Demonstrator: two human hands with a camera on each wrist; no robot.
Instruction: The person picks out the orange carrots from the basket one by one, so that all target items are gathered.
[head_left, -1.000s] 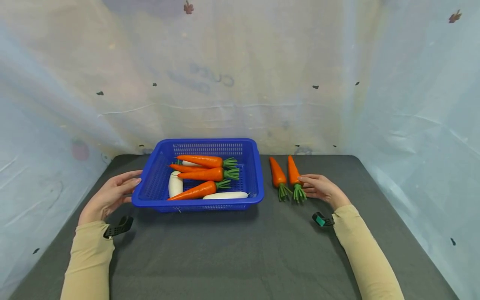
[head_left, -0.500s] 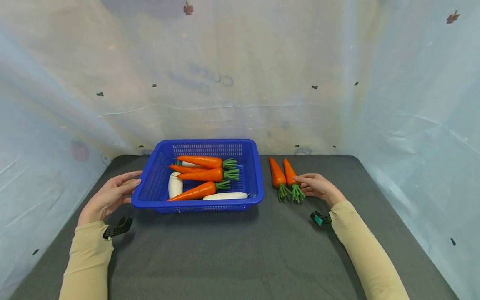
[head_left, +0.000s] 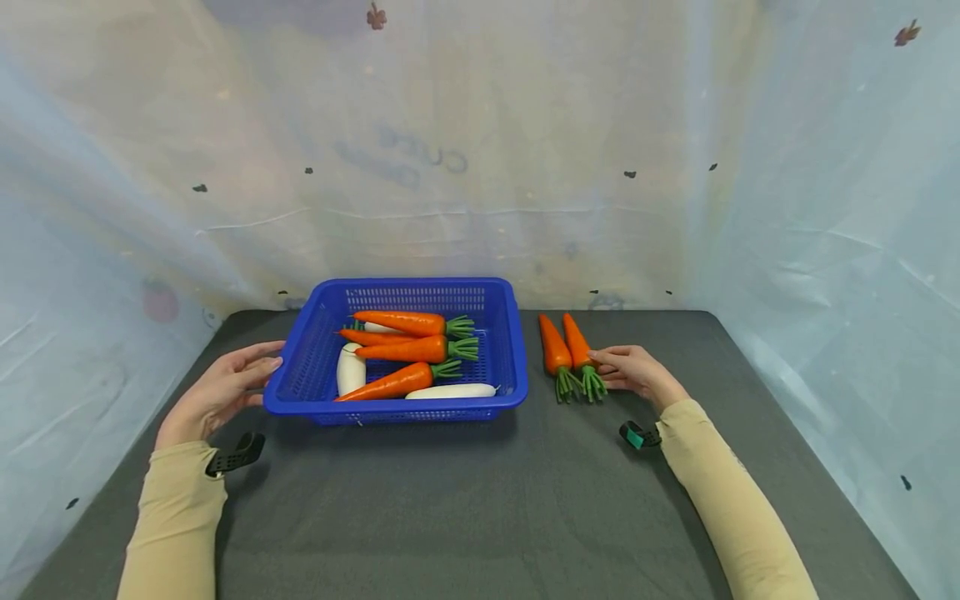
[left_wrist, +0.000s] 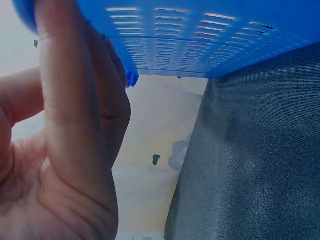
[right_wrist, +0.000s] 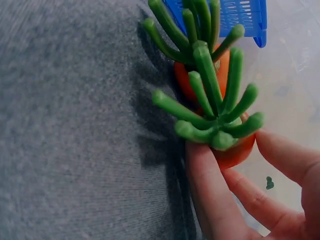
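Observation:
A blue basket (head_left: 519, 358) holds several orange carrots (head_left: 408, 322) and white radishes (head_left: 450, 391). At its left rim the left hand (head_left: 221, 390) holds the edge between thumb and fingers; the left wrist view shows the fingers of this hand (left_wrist: 75, 130) against the basket's side (left_wrist: 170, 30). Right of the basket two carrots lie side by side on the table, tips pointing away. The right hand (head_left: 637, 375) pinches the right one (head_left: 576, 340) near its green stems. In the right wrist view, thumb and fingers of that hand (right_wrist: 250, 195) lie around the carrot (right_wrist: 232, 156), below the other carrot (right_wrist: 186, 82).
A dark grey cloth (head_left: 420, 508) covers the table. Behind it and on both sides hang pale plastic sheets (head_left: 480, 125) with small dark marks. A black wristband (head_left: 238, 455) shows by the left wrist, another band (head_left: 641, 436) by the right.
The right hand has moved a little left with its carrot, which now lies close beside the other carrot. The left hand and the basket have stayed in place.

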